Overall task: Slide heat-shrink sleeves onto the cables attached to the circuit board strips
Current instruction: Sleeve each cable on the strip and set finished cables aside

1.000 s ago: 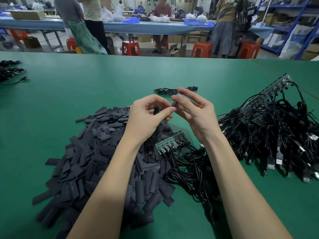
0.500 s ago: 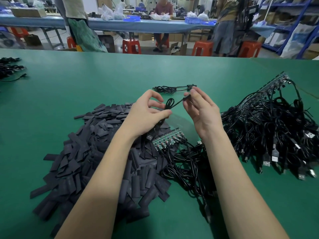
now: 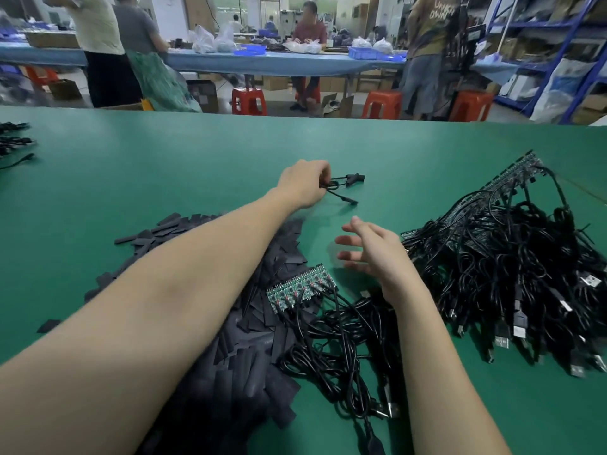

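My left hand (image 3: 303, 183) reaches out over the green table (image 3: 164, 178) and grips a small coiled black cable (image 3: 341, 192); its sleeved end points right. A second finished cable (image 3: 353, 177) lies just beyond it. My right hand (image 3: 374, 254) hovers lower, fingers spread, holding nothing. Below it lies a green circuit board strip (image 3: 300, 287) with black cables (image 3: 331, 353) running off it. A heap of flat black heat-shrink sleeves (image 3: 249, 356) lies under my left forearm.
A large tangle of black cables with USB plugs and more board strips (image 3: 512, 257) fills the right side. A few black cables (image 3: 13, 142) lie at the far left edge. People, red stools and another long table stand beyond the table's far edge.
My hands have parted. The left one carried the sleeved cable away from me and down to the table beside the earlier finished one. The right one let go and dropped back, open.
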`<state>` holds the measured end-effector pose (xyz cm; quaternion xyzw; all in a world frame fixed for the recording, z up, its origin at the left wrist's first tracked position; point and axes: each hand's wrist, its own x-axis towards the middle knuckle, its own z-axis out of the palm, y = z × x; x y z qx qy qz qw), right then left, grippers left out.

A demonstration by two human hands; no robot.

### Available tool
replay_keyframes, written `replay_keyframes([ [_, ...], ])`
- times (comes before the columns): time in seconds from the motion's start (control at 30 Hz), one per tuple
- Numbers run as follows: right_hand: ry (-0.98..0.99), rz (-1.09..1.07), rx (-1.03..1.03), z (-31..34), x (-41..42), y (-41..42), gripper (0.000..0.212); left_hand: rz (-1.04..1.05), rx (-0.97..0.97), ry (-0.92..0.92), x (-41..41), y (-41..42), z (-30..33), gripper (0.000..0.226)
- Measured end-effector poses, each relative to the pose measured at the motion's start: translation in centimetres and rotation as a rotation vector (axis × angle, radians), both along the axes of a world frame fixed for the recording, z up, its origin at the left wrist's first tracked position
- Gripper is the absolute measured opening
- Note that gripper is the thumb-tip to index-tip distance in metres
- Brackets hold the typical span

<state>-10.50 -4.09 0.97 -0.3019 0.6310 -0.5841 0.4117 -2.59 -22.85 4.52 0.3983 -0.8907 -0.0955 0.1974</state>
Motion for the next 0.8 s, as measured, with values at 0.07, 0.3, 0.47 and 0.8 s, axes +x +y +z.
replay_keyframes([
  [0.07, 0.011, 0.016, -0.006, -0.3, 0.0, -0.1, 0.028, 0.041, -0.095, -0.115, -0.7, -0.9, -1.2, 0.02],
  [0.3, 0.051, 0.072, -0.003, -0.4, 0.3, -0.2, 0.028, 0.08, 0.047, -0.159, -1.3, -1.6, -3.5, 0.019],
  [0.47, 0.079, 0.089, 0.007, -0.5, 0.2, 0.0, 0.028, 0.011, 0.114, -0.172, -0.8, -1.3, -2.8, 0.027],
  [0.8, 0.327, 0.273, 0.143, 1.4, 0.4, 1.2, 0.021, -0.039, 0.27, 0.266, 8.0, 9.6, 1.3, 0.011],
])
